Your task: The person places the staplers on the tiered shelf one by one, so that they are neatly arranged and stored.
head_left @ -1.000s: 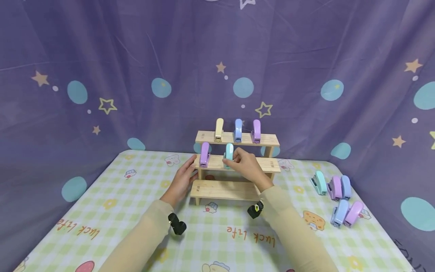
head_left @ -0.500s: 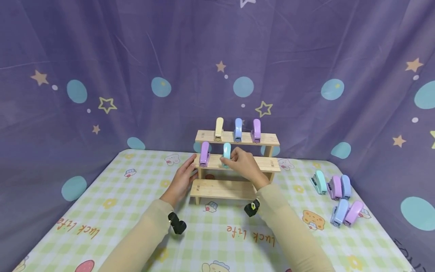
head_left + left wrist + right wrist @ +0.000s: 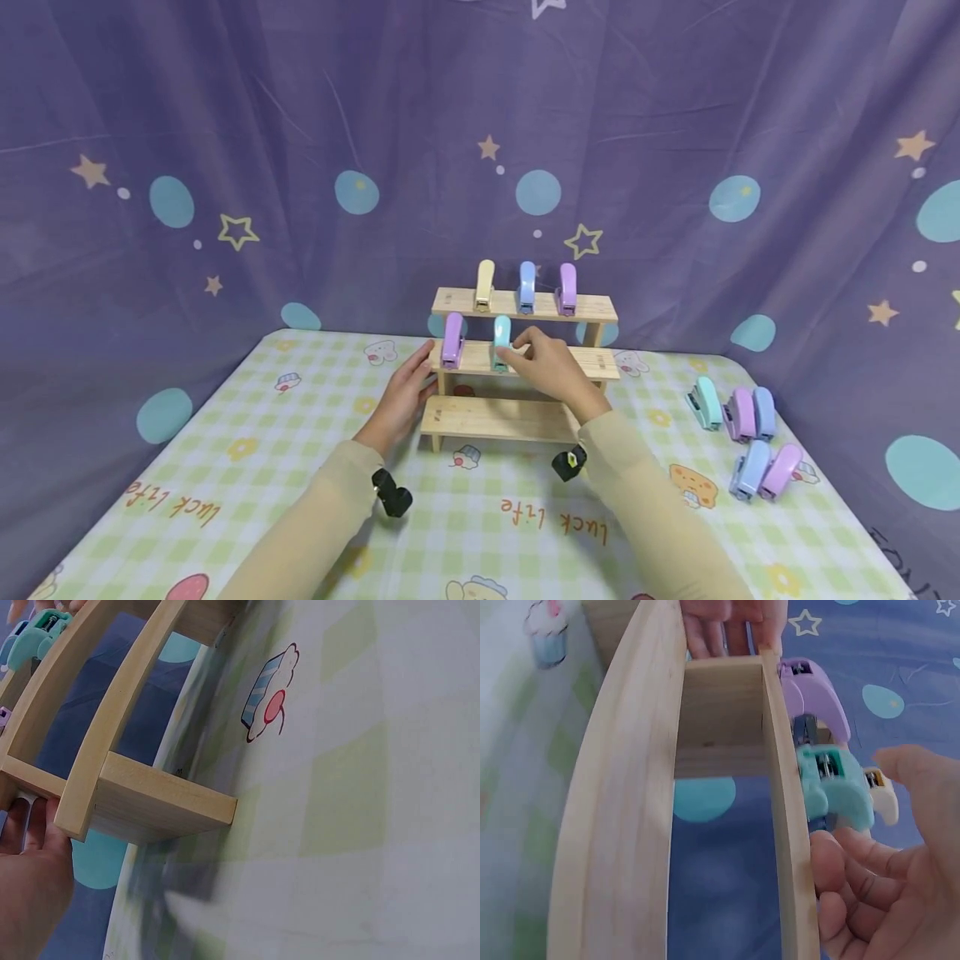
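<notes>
In the head view my right hand (image 3: 551, 365) is at the right side of a teal stapler (image 3: 502, 340) standing on the middle tier of a three-step wooden stand (image 3: 487, 417). The right wrist view shows the thumb (image 3: 907, 761) spread away from the stapler, while the loosely bent fingers lie close beside it. To its left on this tier stands a purple stapler (image 3: 452, 340). My left hand (image 3: 403, 398) rests with extended fingers against the left end of the middle tier; in the left wrist view its fingertips touch the wood near the leg.
Cream (image 3: 484, 285), blue (image 3: 527, 287) and purple (image 3: 567, 288) staplers stand on the top tier. On the right of the checked tablecloth (image 3: 300, 467) are several more staplers: teal (image 3: 705, 403), purple and blue ones. A purple curtain (image 3: 285, 167) hangs behind the stand.
The teal stapler has shifted slightly left along the middle tier since a second ago. My right hand went left with it, then moved slightly back right. The left hand stays in place.
</notes>
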`<state>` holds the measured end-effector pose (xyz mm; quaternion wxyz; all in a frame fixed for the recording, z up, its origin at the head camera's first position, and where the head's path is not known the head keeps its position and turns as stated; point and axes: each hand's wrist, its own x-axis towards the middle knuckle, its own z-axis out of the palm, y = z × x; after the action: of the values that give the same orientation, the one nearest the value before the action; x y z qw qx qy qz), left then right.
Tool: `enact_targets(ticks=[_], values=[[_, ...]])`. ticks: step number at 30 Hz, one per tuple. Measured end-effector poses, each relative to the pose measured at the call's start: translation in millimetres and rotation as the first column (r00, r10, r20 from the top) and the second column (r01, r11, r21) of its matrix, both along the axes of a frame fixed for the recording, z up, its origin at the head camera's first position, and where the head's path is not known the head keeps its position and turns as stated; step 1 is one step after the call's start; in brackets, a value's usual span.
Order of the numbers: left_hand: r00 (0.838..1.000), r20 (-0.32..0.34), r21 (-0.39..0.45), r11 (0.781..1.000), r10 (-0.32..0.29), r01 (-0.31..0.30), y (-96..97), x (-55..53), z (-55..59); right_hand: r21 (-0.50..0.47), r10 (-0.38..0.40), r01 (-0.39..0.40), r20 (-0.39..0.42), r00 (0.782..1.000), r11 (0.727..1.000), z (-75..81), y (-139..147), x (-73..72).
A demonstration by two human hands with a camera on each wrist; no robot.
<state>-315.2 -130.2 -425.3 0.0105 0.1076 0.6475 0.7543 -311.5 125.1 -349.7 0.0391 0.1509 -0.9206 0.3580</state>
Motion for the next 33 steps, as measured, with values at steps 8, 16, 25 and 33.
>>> enact_targets(ticks=[8,16,25,33], values=[[1.0,0.008,0.006,1.0,-0.003,0.003,0.0,0.7,-0.8,0.023,-0.006,0.008,-0.096,0.995,1.0,-6.3,42.8,12.0],[1.0,-0.003,0.003,1.0,-0.009,0.009,-0.7,-0.8,-2.3,0.05,-0.058,0.064,-0.129,0.99,0.997,-10.3,94.1,25.8],[1.0,0.004,0.006,1.0,-0.004,0.004,0.5,-0.3,-0.9,0.151,-0.114,0.13,-0.114,0.987,0.98,-7.6,158.4,47.9],[1.0,0.007,-0.005,1.0,-0.011,0.011,-0.2,-0.5,0.1,0.21,-0.132,0.138,-0.041,0.99,0.968,-6.1,209.2,75.3]])
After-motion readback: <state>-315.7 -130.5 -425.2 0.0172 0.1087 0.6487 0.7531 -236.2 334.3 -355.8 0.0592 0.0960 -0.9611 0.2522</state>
